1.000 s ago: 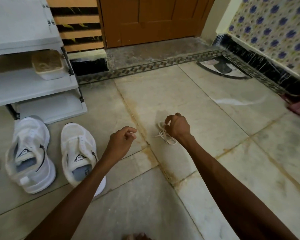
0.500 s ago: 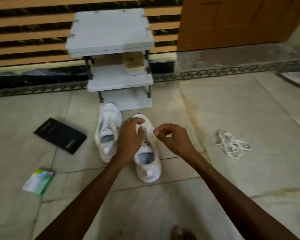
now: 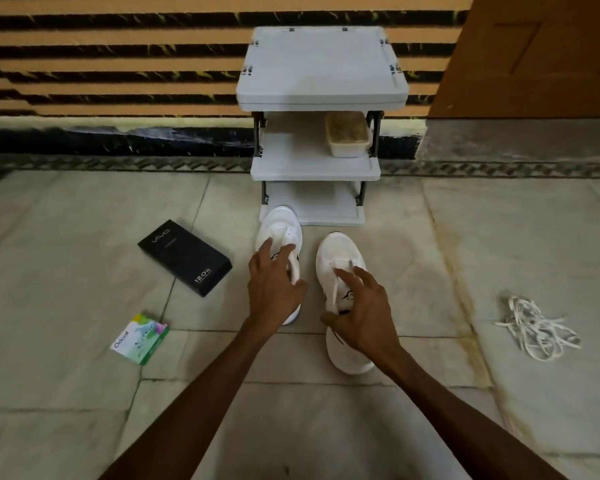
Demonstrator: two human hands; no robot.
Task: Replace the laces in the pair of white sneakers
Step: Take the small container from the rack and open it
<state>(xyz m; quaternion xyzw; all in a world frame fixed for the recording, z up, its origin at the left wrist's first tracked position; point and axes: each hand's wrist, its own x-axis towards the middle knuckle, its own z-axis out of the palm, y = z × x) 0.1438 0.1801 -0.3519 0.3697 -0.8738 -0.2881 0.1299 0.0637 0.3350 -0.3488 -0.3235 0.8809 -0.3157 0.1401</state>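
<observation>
Left hand [image 3: 274, 289] and right hand [image 3: 361, 317] lay, fingers spread, over sneakers [image 3: 340, 251]; likely risk: shoe slipping from loose hold.

This looks like a home entryway. A small white shoe rack [image 3: 321, 64] stands on a stone-tiled floor [image 3: 499, 237] against a striped wall [image 3: 118, 64], beside a wooden door [image 3: 541, 53]. A pair of white sneakers [image 3: 338, 247] sits before the rack.
</observation>
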